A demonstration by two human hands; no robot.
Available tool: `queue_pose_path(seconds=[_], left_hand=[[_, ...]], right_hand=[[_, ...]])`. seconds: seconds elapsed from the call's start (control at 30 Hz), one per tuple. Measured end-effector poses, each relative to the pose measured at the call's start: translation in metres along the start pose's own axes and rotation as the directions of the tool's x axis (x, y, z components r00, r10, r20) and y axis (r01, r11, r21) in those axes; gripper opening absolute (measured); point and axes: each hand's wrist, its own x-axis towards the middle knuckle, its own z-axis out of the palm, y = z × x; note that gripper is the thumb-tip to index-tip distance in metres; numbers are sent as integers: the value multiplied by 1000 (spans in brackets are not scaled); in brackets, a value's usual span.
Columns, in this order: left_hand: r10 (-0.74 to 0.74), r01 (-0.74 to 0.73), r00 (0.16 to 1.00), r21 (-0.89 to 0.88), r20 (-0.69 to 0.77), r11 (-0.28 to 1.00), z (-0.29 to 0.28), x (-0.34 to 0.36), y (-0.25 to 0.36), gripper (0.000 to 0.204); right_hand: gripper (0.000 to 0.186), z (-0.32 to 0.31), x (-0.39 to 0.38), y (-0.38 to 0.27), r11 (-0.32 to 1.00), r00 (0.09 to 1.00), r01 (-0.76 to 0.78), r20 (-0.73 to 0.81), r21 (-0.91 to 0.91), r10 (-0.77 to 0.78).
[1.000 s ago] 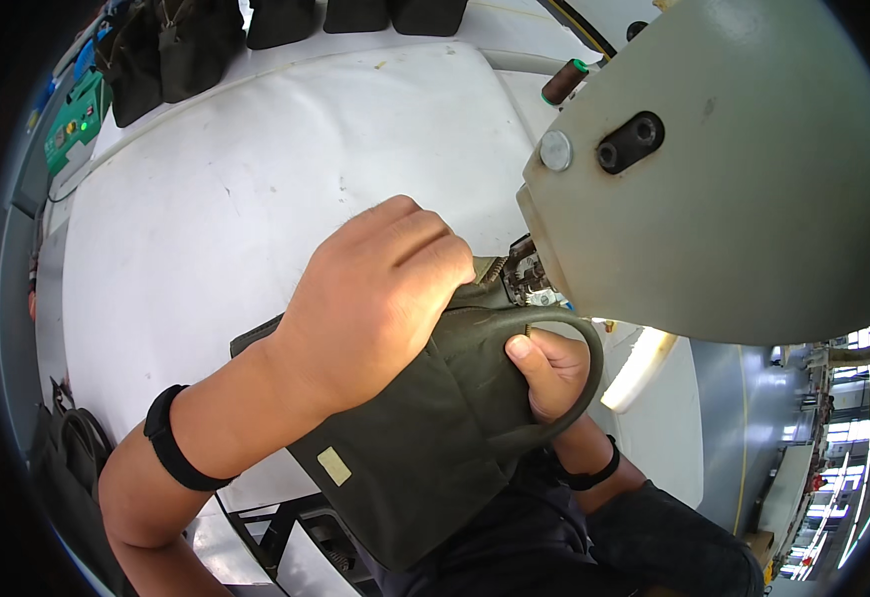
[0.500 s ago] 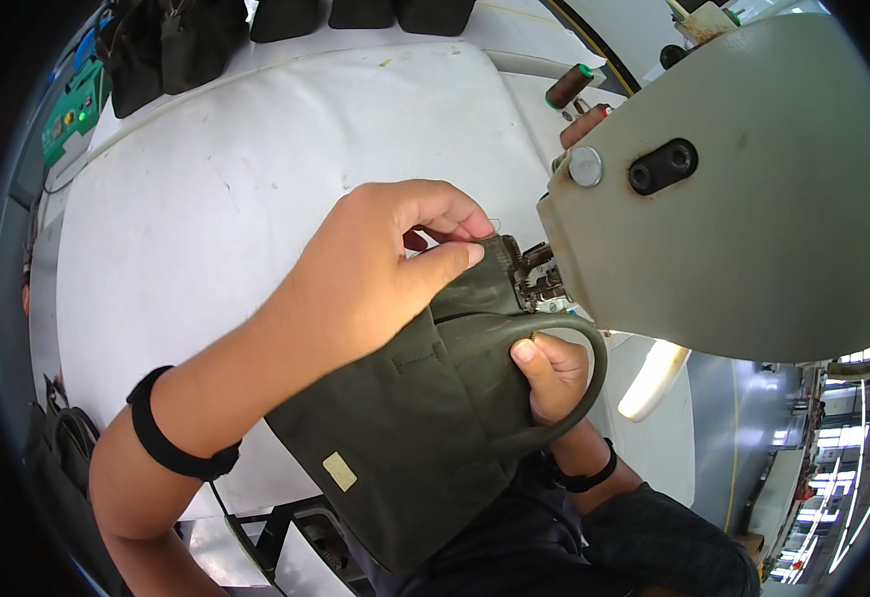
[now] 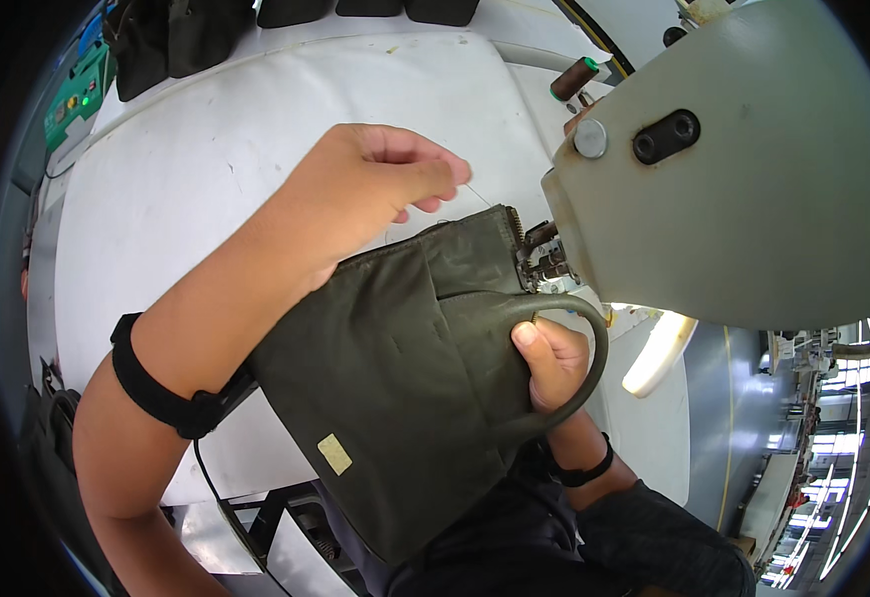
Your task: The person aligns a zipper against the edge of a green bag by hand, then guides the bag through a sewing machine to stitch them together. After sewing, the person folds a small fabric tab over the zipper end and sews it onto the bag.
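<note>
A dark olive bag (image 3: 385,388) with a pale yellow tag (image 3: 334,455) lies tilted across my lap and the table edge. Its upper right edge sits at the presser foot (image 3: 546,261) of a sewing machine (image 3: 734,209). My left hand (image 3: 385,184) is raised just beyond the bag's top edge. Between its thumb and fingers I pinch a thin thread (image 3: 480,194) running to the bag's corner. My right hand (image 3: 552,360) grips the bag's side edge, thumb on top, inside the loop of the handle (image 3: 594,343); its other fingers are mostly hidden.
A lit lamp (image 3: 659,355) hangs below the machine head. A brown thread spool (image 3: 574,79) stands behind the machine. More dark bags (image 3: 201,40) rest along the far side of the white table (image 3: 206,189). A green control box (image 3: 79,99) is at far left.
My left hand has left the bag's top corner and moved up and left, drawing a thread out. The right hand keeps its hold on the bag.
</note>
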Motion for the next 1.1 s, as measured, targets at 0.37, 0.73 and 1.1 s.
queue_pose_path(seconds=[0.37,0.73,1.1], left_hand=[[46,-124,975,367,216,922,-6,-28,3,38],[168,-199,980,571,106,797,18,-37,23,24],[167,-157,986,468,20,870,19,-10,3,27]], right_hand=[[12,-6,-2,11,998,996,-66,-55,-22,65],[39,6,5,-3,988,1000,-3,-1,155,3],[47,6,2,16,968,998,54,-3,245,-55]])
